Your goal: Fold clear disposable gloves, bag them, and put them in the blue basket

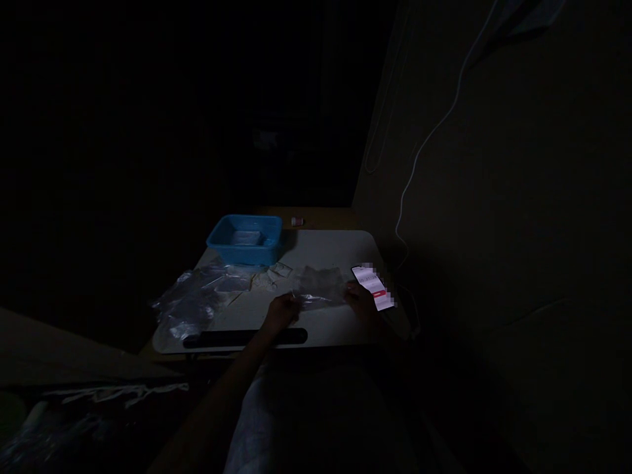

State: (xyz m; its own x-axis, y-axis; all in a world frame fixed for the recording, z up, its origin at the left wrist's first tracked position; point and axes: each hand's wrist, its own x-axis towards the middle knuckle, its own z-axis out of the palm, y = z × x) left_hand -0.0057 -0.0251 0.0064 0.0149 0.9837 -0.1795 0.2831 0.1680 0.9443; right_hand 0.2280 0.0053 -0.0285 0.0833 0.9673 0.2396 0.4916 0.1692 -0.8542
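The scene is very dark. My left hand (280, 313) rests on a small pale table (326, 253), its fingers closed on the edge of a clear plastic bag (322, 287) lying flat there. My right hand (363, 304) is at the bag's right edge, right beside a lit phone (374, 287) that lies on the table's right side. Its fingers are too dark to read.
A blue plastic basin (245, 238) stands at the table's far left. Crumpled clear plastic bags (190, 304) are heaped at the left. A dark bar (245, 338) lies along the near edge. A white cable (419, 151) hangs on the wall at right.
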